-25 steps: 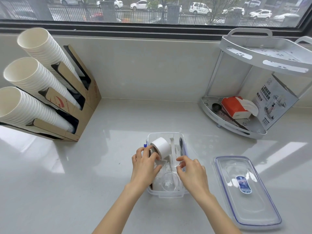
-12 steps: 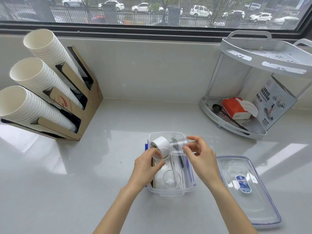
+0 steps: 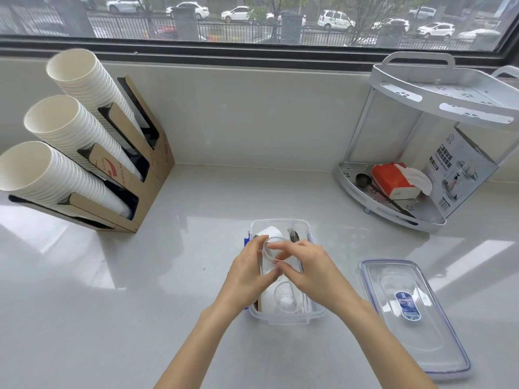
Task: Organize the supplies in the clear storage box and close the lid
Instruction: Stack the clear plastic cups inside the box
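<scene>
Head view: both hands now together over the storage box (image 3: 280,224), fingers (image 3: 283,252) closed around one clear cup (image 3: 271,249)

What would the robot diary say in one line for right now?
left hand: on clear cup | right hand: on clear cup | clear storage box: open | lid: off, right of box

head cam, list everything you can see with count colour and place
storage box: one, clear, counter centre, open
small cups: two, clear, one held over the box, one inside
tape roll: one, white, box far end
fork: one, dark, in box
lid: one, clear with blue seal, right of box
paper cup stacks: three, white, cardboard holder at left
corner rack: one, white, far right
tissue pack: one, red, rack bottom
hands: left hand, right hand, both on the held cup
</scene>
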`<state>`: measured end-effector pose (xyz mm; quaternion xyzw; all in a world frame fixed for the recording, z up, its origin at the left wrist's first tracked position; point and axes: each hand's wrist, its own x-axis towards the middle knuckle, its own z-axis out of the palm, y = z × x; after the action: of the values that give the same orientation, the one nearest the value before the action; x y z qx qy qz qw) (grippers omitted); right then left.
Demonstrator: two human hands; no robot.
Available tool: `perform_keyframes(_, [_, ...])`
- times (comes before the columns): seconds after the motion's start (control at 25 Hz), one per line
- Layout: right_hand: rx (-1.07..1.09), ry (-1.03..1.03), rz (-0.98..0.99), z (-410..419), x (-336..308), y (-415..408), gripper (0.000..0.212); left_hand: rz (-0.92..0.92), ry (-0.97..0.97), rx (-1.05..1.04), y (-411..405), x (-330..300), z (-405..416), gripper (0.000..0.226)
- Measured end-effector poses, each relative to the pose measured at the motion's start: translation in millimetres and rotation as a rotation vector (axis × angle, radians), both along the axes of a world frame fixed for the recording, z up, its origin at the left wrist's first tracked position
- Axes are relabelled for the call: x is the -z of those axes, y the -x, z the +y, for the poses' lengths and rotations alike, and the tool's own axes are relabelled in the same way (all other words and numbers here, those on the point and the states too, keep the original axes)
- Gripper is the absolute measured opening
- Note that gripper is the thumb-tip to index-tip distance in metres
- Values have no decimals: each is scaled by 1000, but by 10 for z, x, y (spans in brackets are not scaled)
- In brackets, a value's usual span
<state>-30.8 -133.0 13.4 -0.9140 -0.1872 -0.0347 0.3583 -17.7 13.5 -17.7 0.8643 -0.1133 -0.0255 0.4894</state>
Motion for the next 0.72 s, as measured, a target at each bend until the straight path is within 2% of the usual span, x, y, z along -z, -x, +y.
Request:
perform_keyframes(0.12, [30, -82, -23, -2, 80, 9, 32, -5, 19, -40, 10, -5, 31, 56])
perform_keyframes(0.24, [200, -106, 19, -64, 176, -8, 30, 9, 47, -102, 16, 21, 92, 55])
perform_keyframes(0.32, [252, 42, 165, -106, 284, -5, 31, 10, 61, -123, 23, 27, 119, 53])
perform_keyframes(0.4, [211, 249, 289, -105, 383, 11, 34, 14, 65, -128, 24, 29, 129, 52])
perform_keyframes(0.52, [120, 455, 287, -60, 490, 19, 35, 21, 68, -131, 35, 39, 125, 53])
perform_keyframes(0.6, [132, 450, 260, -55, 515, 6, 34, 28, 75, -135, 43, 50, 122, 53])
perform_keyframes(0.72, [201, 320, 269, -117, 439, 2, 32, 31, 78, -138, 49, 54, 131, 54])
